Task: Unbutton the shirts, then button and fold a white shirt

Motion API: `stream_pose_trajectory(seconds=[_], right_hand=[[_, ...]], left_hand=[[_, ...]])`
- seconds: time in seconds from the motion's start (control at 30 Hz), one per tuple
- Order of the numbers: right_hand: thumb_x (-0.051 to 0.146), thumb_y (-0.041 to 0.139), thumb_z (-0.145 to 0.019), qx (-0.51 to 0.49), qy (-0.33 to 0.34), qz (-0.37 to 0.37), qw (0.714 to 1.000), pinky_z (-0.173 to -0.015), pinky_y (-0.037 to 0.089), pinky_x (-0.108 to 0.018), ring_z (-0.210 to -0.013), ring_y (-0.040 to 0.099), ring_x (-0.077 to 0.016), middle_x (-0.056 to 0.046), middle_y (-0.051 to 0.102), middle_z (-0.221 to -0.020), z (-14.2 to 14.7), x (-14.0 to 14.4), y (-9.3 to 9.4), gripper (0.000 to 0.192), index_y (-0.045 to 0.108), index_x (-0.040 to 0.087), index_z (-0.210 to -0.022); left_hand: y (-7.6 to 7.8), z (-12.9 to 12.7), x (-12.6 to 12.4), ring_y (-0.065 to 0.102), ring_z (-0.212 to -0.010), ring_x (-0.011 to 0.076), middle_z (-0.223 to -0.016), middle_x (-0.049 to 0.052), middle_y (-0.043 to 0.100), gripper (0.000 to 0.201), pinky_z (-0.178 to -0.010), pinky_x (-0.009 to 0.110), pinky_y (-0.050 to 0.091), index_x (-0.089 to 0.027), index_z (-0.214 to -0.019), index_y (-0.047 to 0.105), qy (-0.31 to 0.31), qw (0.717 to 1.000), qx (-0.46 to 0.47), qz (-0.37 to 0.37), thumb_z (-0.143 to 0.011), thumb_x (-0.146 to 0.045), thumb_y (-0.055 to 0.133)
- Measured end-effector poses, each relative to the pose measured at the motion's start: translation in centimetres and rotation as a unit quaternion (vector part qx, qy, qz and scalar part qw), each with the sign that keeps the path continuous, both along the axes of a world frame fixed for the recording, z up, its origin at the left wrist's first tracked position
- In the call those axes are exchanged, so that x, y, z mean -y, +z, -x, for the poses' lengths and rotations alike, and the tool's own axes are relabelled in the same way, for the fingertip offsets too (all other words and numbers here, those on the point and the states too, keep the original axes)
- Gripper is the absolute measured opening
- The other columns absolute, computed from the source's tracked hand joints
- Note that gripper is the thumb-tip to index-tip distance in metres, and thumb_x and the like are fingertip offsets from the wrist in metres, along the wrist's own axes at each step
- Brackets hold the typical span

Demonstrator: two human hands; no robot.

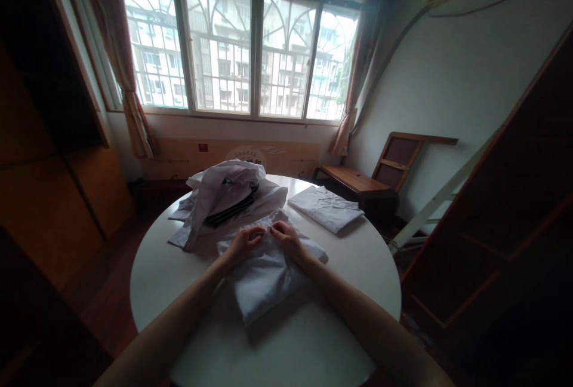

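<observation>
A white shirt [264, 285] lies partly folded on the round white table [156, 285] in front of me. My left hand [245, 240] rests on its upper part, the fingers curled and pinching the cloth. Close beside it, my right hand [286, 239] is also closed on the fabric, thumb and fingertips together. The fingertips of both hands nearly meet near the shirt's far end; any small detail between them is too small to make out. A loose heap of white clothing [210, 196] with dark parts sits behind, to the left. On the right lies a neatly folded white shirt [326, 208].
Beyond the table, a wooden bench [356, 178] and a leaning wooden frame [396, 160] stand by the wall. A long printed carton [179, 157] is under the barred window. Cabinets [94, 196] flank the left; a white ladder-like stand [430, 214] leans at right.
</observation>
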State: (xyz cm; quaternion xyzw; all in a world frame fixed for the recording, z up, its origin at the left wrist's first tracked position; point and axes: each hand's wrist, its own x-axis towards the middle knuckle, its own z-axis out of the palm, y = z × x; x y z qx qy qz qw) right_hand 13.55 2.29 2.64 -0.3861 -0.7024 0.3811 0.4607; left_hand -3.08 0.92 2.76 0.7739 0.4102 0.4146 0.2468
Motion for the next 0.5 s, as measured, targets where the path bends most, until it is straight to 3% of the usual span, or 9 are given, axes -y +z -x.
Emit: stream_pose_trajectory(seconds=[0.1, 0.33, 0.5], right_hand=[[0.030, 0.049, -0.071, -0.032, -0.010, 0.030, 0.999, -0.056, 0.034, -0.023, -0.060, 0.041, -0.0111, 0.002, 0.047, -0.064, -0.2, 0.0, 0.5, 0.013, 0.050, 0.018, -0.068], [0.029, 0.047, -0.070, -0.040, -0.053, 0.012, 0.998, -0.054, 0.033, -0.023, -0.058, 0.039, -0.0110, 0.003, 0.043, -0.063, -0.3, 0.3, 0.7, 0.012, 0.046, 0.018, -0.067], [0.028, 0.045, -0.073, -0.041, -0.097, -0.041, 0.994, -0.060, 0.038, -0.025, -0.062, 0.043, -0.0125, 0.001, 0.046, -0.066, -0.3, 0.3, 0.4, 0.011, 0.046, 0.018, -0.070]], left_hand=[[0.0, -0.1, 0.2, 0.061, -0.077, 0.0168, -0.088, 0.005, 0.068, 0.023, -0.071, 0.024, 0.046, -0.014, -0.089, 0.065, -0.006, 1.000, 0.006, 0.001, -0.070, -0.014, 0.052], [0.2, -0.4, 0.6, 0.059, -0.074, 0.0160, -0.082, 0.005, 0.065, 0.020, -0.070, 0.025, 0.045, -0.014, -0.084, 0.064, 0.021, 0.999, -0.030, -0.018, -0.070, -0.013, 0.050], [0.4, -1.1, 1.2, 0.051, -0.090, 0.0191, -0.098, 0.006, 0.058, 0.031, -0.083, 0.033, 0.040, -0.019, -0.088, 0.063, 0.087, 0.979, -0.117, -0.143, -0.065, -0.004, 0.048]])
